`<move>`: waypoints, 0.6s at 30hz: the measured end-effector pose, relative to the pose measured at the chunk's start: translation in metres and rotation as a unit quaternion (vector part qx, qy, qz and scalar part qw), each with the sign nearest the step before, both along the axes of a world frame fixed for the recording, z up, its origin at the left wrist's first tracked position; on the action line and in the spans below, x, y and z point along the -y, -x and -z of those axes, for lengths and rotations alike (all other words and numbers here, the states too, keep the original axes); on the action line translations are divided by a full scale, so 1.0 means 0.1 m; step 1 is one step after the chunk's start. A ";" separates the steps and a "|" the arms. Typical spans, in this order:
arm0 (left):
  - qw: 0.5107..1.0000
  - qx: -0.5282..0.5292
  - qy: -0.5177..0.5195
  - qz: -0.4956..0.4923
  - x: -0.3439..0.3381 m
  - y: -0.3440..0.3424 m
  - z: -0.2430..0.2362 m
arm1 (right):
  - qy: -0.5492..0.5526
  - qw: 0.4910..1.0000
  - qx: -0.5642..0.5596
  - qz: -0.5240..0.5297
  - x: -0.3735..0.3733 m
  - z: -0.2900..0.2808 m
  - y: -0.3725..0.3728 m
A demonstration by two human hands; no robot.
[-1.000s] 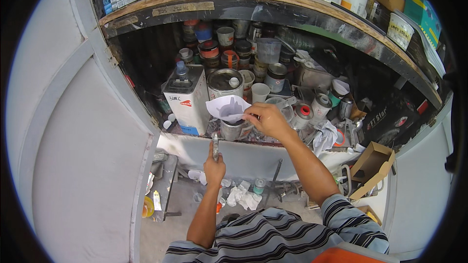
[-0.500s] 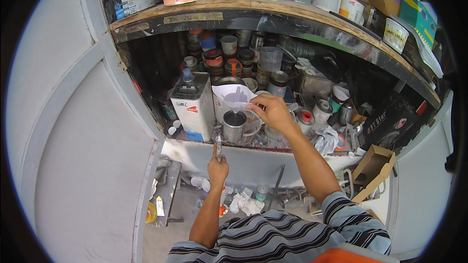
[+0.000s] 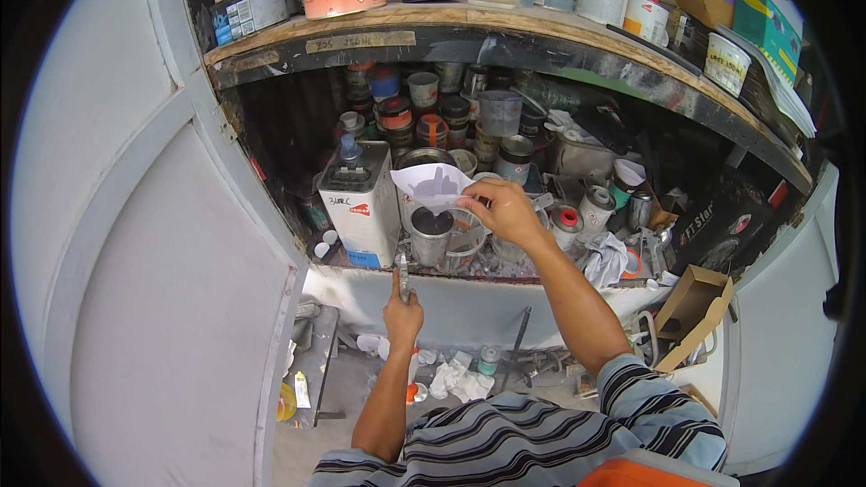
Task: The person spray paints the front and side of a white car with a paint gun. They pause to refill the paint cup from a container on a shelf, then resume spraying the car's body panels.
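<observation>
**Paper strainer held over an open tin on the lower shelf**

Head view: the right hand is closed in a pinch on the rim of a white paper cone strainer, holding it just above a small open metal tin that stands near the front edge of the lower shelf. A clear plastic mixing cup sits touching the tin's right side, and a white rectangular solvent can stands just to its left. The left hand is below the shelf's front edge, fist closed around a thin metal tool, possibly a stirring blade or an opener; it is too small to tell.

The step in hand looks like seating the strainer over a container. The next move would call for lowering the cone squarely onto a rim, tip centred, without nudging the crowded tins behind.
</observation>
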State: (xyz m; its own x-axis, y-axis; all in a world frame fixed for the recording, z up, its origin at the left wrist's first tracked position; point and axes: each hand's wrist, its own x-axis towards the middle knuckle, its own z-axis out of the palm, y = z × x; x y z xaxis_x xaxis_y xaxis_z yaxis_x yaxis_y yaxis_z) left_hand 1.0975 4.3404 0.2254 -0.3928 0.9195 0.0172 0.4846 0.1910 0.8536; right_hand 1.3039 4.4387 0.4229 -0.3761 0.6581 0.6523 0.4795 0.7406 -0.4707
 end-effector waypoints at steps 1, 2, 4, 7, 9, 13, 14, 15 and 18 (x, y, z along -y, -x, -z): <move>1.000 0.001 -0.006 -0.004 -0.01 0.01 -0.01 | 0.001 1.000 -0.009 0.002 -0.02 0.00 0.00; 1.000 0.004 -0.016 -0.008 -0.01 0.03 -0.02 | -0.003 1.000 -0.010 0.018 -0.04 0.00 -0.01; 1.000 -0.002 -0.028 -0.011 -0.01 0.06 -0.05 | -0.006 0.999 -0.011 0.044 -0.11 0.03 -0.05; 0.999 0.014 -0.015 -0.030 0.02 0.11 -0.07 | -0.012 0.996 0.001 0.083 -0.23 0.25 -0.10; 0.999 0.027 -0.001 -0.041 0.04 0.15 -0.05 | 0.013 0.993 0.027 0.117 -0.28 0.50 -0.10; 0.999 0.025 0.014 -0.021 0.10 0.27 0.04 | 0.041 0.983 0.056 0.171 -0.21 1.10 -0.09; 1.000 0.024 0.005 -0.014 0.11 0.30 0.07 | 0.053 0.982 0.049 0.174 -0.17 1.22 -0.08; 0.999 0.025 0.016 -0.012 0.13 0.33 0.10 | 0.060 0.982 0.040 0.174 -0.13 1.32 -0.06; 0.999 0.047 -0.008 -0.026 0.19 0.39 0.17 | 0.101 0.977 0.040 0.182 -0.03 1.53 -0.01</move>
State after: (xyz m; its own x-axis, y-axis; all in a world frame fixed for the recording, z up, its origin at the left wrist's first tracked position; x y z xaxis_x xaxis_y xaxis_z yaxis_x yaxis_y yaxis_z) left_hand 1.0588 4.3213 0.2088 -0.4403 0.8978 -0.0085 0.3915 0.2005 0.8981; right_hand 1.3047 4.4414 0.2698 -0.1371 0.8697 0.4742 0.7351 0.4102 -0.5398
